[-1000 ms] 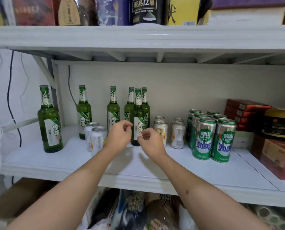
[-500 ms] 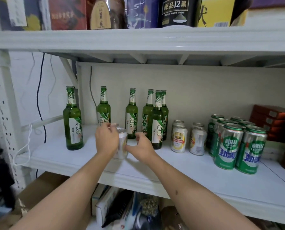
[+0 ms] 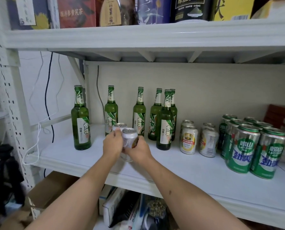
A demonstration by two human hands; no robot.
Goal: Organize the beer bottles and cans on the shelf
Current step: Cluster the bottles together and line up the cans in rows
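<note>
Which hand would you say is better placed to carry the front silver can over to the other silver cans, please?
Probably the right hand: it grips the front silver can on the side facing the other silver cans. The left hand would have to cross over.

A single head-worn camera looks forward and slightly down, close to the white shelf (image 3: 196, 176), near enough that both forearms reach in from the bottom edge. The wide lens also takes in the upper shelf (image 3: 138, 37) and the level below.
</note>
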